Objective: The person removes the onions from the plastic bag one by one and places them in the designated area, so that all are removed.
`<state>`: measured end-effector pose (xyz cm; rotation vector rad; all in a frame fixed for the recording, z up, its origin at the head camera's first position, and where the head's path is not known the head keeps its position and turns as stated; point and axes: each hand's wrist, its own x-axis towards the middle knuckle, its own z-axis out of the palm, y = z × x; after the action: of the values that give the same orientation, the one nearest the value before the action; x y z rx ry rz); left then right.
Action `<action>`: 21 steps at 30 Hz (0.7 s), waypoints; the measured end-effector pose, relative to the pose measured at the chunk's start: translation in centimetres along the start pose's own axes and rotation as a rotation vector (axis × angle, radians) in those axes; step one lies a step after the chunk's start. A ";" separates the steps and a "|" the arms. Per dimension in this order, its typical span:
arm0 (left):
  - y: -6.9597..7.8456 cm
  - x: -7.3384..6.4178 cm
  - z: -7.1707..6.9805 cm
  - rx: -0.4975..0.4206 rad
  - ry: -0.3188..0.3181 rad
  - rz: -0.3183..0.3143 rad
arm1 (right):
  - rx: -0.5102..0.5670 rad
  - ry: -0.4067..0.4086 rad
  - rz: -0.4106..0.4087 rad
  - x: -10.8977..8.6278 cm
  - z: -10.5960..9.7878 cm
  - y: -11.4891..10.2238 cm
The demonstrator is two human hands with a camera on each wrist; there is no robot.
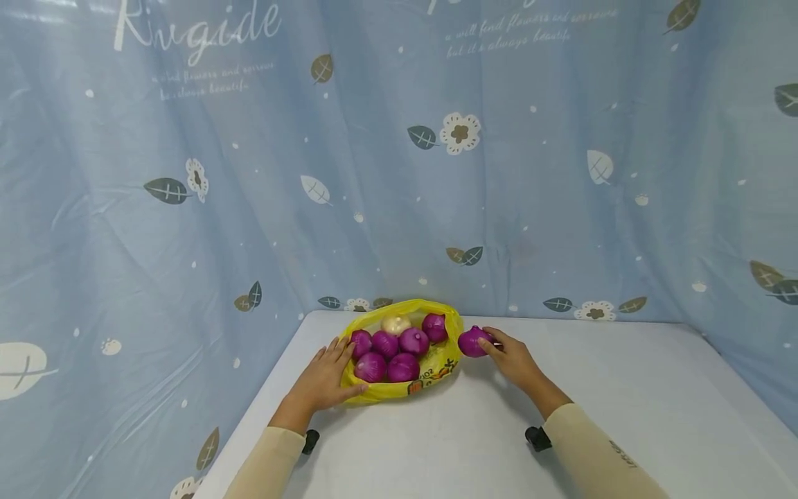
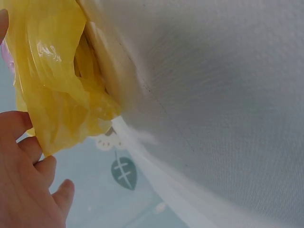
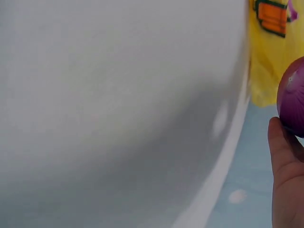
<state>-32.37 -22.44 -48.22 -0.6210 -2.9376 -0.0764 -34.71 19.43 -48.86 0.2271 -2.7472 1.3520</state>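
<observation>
A yellow plastic bag [image 1: 374,395] lies with its mouth spread wide, holding several purple onions [image 1: 403,367] and one pale, whitish onion [image 1: 395,325] at the back. On the bag's left rim rests my left hand [image 1: 324,374], fingers spread and thumb along the front edge. In the left wrist view the fingers of the left hand [image 2: 28,175] touch the yellow plastic [image 2: 57,85]. Just right of the bag, my right hand [image 1: 514,357] grips one purple onion [image 1: 472,342] between thumb and fingers. The right wrist view shows this onion [image 3: 293,99] only partly, at the frame's edge.
Under the bag is a white table [image 1: 436,443]. Behind it and along the left hangs a blue curtain [image 1: 374,173] printed with leaves and flowers. Black straps with small devices [image 1: 537,439] sit at both wrists.
</observation>
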 end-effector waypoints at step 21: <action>-0.3 0.2 0.9 -0.040 0.003 -0.014 | -0.053 0.095 0.010 0.3 -0.6 2.9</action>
<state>-32.78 -22.60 -49.12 -0.6060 -2.9445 -0.1383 -35.53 21.63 -50.75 0.1426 -2.7045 1.2559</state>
